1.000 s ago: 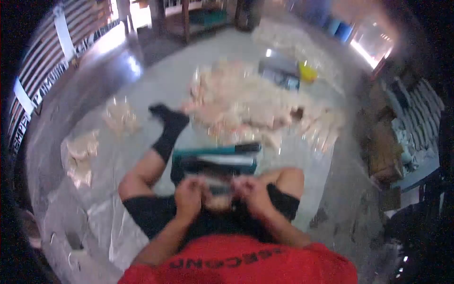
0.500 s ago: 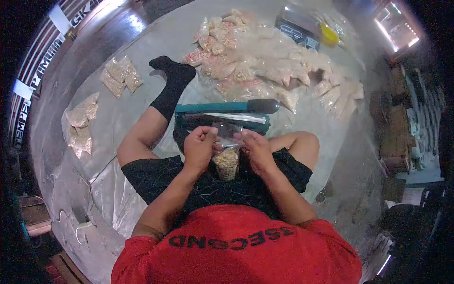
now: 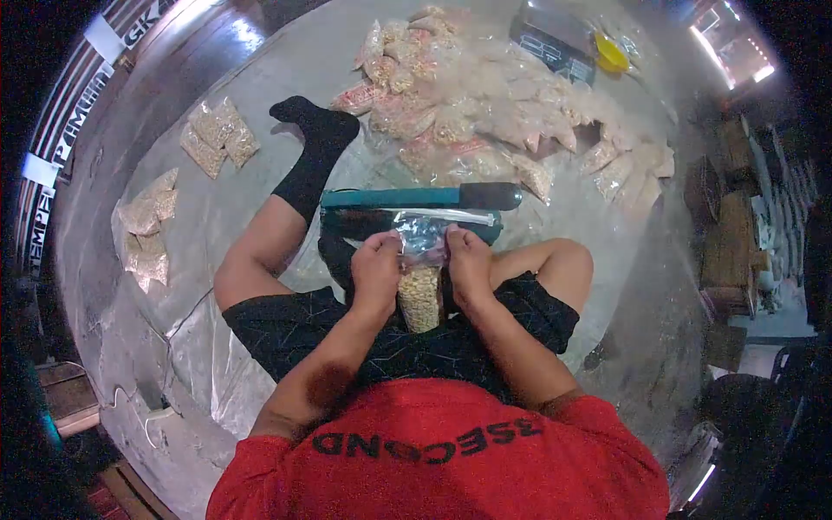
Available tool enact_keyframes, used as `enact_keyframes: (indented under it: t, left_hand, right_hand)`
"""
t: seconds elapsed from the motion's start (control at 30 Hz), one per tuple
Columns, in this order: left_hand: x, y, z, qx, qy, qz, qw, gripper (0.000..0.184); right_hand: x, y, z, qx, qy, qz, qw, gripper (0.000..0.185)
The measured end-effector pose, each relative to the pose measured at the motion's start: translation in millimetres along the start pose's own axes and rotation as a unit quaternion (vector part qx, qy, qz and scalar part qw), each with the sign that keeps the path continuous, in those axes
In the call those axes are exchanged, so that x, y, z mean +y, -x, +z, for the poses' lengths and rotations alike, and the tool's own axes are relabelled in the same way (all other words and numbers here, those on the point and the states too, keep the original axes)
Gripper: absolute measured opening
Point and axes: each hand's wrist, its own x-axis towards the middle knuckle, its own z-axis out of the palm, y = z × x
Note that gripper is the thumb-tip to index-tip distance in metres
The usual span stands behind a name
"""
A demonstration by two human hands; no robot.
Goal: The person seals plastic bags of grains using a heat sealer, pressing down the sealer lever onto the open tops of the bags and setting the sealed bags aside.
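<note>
Clear bag (image 3: 421, 290) of pale pieces, top edge pinched in both hands' closed grip (image 3: 423, 247)

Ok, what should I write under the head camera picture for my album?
Two hands hold a clear bag of pale pieces by its top, near a teal sealer-like tool.

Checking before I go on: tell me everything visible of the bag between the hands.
The bag is clear, shiny plastic, its lower part plump with pale kernels, its upper part unfilled and creased. The left hand and right hand pinch that upper part at either side. It sits over the lap, top toward the teal device; contact is unclear.
</note>
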Motion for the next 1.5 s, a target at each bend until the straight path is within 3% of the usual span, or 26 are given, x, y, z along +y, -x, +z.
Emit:
enact_keyframes:
  t: [0.03, 0.17, 0.23, 0.27, 0.37, 0.43, 0.53, 0.67, 0.73, 0.87, 1.0, 1.1, 1.17, 1.2, 1.33, 1.5]
  left_hand:
    - [-2, -4, 2, 0.0, -0.001, -0.002, 1.0, 0.02]
    - [-26, -31, 5, 0.021, 0.036, -0.052, 0.998, 0.021]
    - [-48, -50, -1, 0.009, -0.006, 0.0, 1.0, 0.02]
    - [-53, -54, 1, 0.007, -0.006, -0.003, 1.0, 0.02]
    - [-36, -45, 9, 0.013, 0.051, -0.044, 0.998, 0.019]
    - [-28, -44, 9, -0.027, 0.132, -0.069, 0.989, 0.017]
    - [-28, -40, 11, -0.019, 0.109, -0.061, 0.992, 0.016]
    - [-52, -56, 5, 0.008, 0.108, -0.018, 0.994, 0.015]
    - [-54, -62, 3, -0.026, 0.136, -0.067, 0.988, 0.015]
    - [-50, -64, 6, -0.033, 0.077, -0.053, 0.995, 0.019]
    - [-63, -46, 1, -0.031, 0.079, -0.045, 0.995, 0.024]
    - [-76, -41, 3, 0.021, -0.08, 0.021, 0.996, 0.023]
    - [-65, -44, 10, 0.045, -0.076, 0.02, 0.996, 0.019]
    - [-64, -49, 11, 0.037, -0.051, 0.014, 0.998, 0.018]
    - [-79, -64, 11, 0.022, 0.011, 0.025, 0.999, 0.018]
    - [-83, -66, 9, 0.027, -0.011, 0.027, 0.999, 0.019]
  right_hand:
    - [0, -2, 0, -0.024, -0.05, 0.038, 0.998, 0.027]
    - [8, 3, 2, -0.01, -0.061, 0.04, 0.997, 0.027]
    - [16, -7, 2, 0.031, 0.107, 0.026, 0.993, 0.027]
    - [17, -12, 2, 0.034, 0.108, 0.028, 0.993, 0.027]
    - [9, -17, 7, 0.046, 0.089, 0.041, 0.994, 0.021]
    - [9, -20, 8, 0.058, 0.042, 0.0, 0.997, 0.014]
    - [7, -19, 6, 0.023, 0.015, -0.032, 0.999, 0.01]
    - [-8, -14, 8, 0.025, -0.048, 0.054, 0.997, 0.013]
    - [0, -21, 5, 0.071, 0.166, -0.026, 0.983, 0.016]
    - [21, -32, 3, 0.092, 0.15, -0.103, 0.979, 0.016]
    - [8, -27, 1, 0.09, 0.153, -0.038, 0.983, 0.019]
    - [-1, -19, 3, 0.099, 0.218, -0.051, 0.97, 0.021]
    - [3, -24, 4, 0.115, 0.231, -0.082, 0.963, 0.021]
    - [47, -44, -6, 0.1, 0.162, -0.046, 0.981, 0.022]
    - [23, -36, -5, 0.106, 0.169, -0.029, 0.979, 0.021]
    - [24, -39, -3, 0.104, 0.213, -0.025, 0.971, 0.027]
